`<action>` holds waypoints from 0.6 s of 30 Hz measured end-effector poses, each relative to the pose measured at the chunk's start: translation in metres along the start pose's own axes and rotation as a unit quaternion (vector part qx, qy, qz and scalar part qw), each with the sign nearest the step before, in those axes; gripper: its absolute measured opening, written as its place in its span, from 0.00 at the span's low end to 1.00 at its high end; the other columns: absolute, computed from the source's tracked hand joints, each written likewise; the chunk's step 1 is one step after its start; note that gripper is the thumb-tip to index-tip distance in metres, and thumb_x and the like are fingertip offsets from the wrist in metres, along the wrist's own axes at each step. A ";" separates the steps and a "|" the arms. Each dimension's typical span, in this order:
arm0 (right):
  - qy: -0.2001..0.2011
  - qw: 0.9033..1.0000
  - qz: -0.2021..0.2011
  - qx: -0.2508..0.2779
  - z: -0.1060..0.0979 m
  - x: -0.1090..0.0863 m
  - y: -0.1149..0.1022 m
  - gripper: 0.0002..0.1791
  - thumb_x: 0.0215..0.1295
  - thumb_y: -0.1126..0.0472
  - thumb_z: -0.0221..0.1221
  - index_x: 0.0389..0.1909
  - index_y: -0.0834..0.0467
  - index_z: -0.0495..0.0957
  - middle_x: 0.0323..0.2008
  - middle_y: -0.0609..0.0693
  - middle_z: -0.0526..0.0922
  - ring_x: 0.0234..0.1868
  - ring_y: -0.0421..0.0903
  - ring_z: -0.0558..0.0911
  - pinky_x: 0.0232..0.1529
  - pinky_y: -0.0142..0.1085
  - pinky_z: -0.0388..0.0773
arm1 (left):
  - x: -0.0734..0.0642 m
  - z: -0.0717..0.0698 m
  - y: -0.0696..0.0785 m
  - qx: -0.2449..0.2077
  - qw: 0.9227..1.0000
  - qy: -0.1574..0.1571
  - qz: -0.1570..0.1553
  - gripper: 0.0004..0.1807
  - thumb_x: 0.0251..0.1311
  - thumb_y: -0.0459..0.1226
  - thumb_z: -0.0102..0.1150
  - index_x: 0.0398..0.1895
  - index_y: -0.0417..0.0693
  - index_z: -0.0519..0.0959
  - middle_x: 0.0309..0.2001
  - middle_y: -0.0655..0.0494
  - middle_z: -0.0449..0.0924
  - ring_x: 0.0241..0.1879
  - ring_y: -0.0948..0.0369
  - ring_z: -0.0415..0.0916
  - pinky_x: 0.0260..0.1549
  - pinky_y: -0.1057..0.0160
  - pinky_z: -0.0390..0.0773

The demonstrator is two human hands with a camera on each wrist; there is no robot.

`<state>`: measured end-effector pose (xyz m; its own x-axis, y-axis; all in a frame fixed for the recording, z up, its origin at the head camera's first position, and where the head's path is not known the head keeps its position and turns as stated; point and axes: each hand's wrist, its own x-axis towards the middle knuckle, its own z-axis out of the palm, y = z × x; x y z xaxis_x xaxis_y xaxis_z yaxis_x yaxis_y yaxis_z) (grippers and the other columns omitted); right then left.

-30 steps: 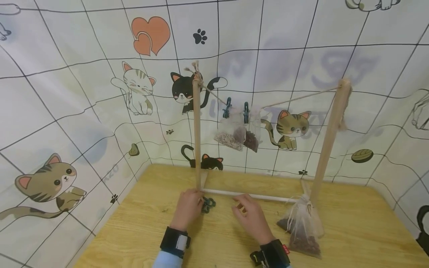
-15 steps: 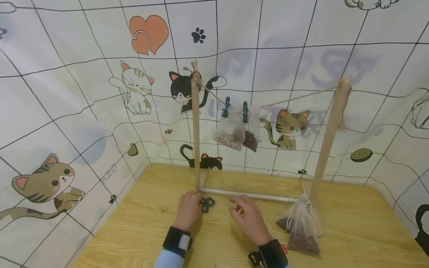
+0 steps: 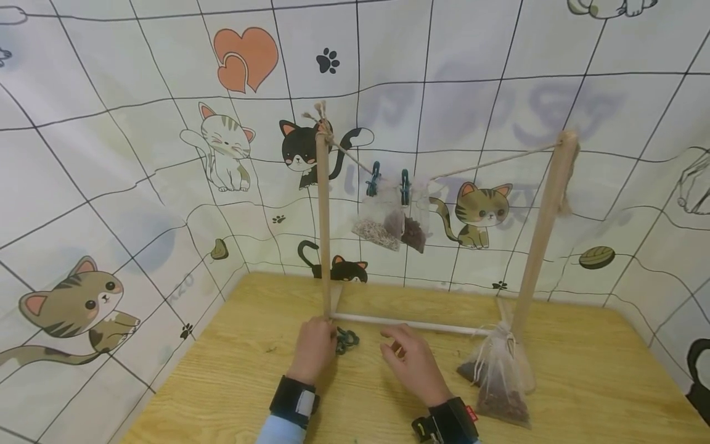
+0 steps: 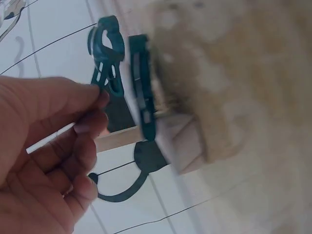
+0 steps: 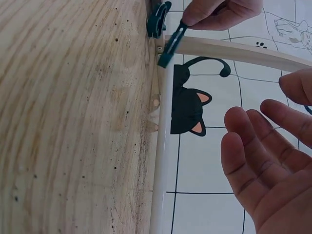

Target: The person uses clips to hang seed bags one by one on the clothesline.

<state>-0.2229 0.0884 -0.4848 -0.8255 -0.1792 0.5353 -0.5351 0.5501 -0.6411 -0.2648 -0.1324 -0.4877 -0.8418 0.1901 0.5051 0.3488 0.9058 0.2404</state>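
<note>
Left hand (image 3: 313, 350) pinching; right hand (image 3: 413, 362) near it, apart, relaxed, fingers (image 5: 239, 163) loosely curved.

Clips (image 4: 142, 87): smooth plas. w/ slight sheen; tbl (image 3: 222, 376): grained wood; bag (image 3: 501, 364): sheer cloth.

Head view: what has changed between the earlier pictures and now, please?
The left hand drew back slightly, downward in the view. It pinches a green plastic clip; whether it already did is hidden. The right hand stayed almost in place, the mesh bags hanging on the rope too.
</note>
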 end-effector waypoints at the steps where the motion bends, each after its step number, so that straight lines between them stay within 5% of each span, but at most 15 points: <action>1: 0.000 1.000 0.002 0.004 -0.001 0.000 0.000 0.15 0.60 0.57 0.60 0.48 0.43 0.77 0.41 0.43 0.79 0.31 0.31 0.73 0.30 0.31 0.74 | 0.000 -0.001 0.001 -0.011 1.000 -0.001 0.002 0.03 0.43 0.31 0.65 0.20 0.48 0.81 0.23 0.55 0.78 0.27 0.58 0.73 0.28 0.62 0.73; 7: 0.008 0.999 0.023 0.039 -0.004 -0.001 0.006 0.14 0.59 0.59 0.60 0.46 0.44 0.78 0.40 0.42 0.80 0.31 0.33 0.75 0.31 0.31 0.75 | 0.005 -0.014 0.009 -0.065 0.997 -0.009 0.047 0.03 0.47 0.33 0.64 0.23 0.51 0.82 0.26 0.62 0.74 0.30 0.64 0.70 0.30 0.68 0.72; 11: 0.001 0.995 0.074 0.073 -0.005 0.000 0.009 0.11 0.61 0.53 0.58 0.45 0.44 0.78 0.40 0.41 0.81 0.33 0.38 0.78 0.33 0.32 0.75 | 0.008 -0.026 0.022 -0.073 0.992 0.021 0.100 0.03 0.48 0.34 0.63 0.24 0.52 0.82 0.27 0.65 0.72 0.30 0.66 0.69 0.32 0.69 0.73; 18: -0.026 0.960 0.208 0.188 -0.010 0.002 0.005 0.20 0.64 0.45 0.53 0.47 0.54 0.78 0.39 0.58 0.81 0.33 0.49 0.81 0.32 0.42 0.79 | 0.008 -0.042 0.045 -0.069 0.979 0.087 0.171 0.02 0.48 0.34 0.63 0.23 0.52 0.81 0.27 0.64 0.71 0.30 0.68 0.66 0.32 0.72 0.70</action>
<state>-0.2252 0.0985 -0.4815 -0.9844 -0.0542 0.1674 -0.1757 0.2518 -0.9517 -0.2382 -0.1060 -0.4380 -0.5868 0.3954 0.7066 0.6610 0.7379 0.1360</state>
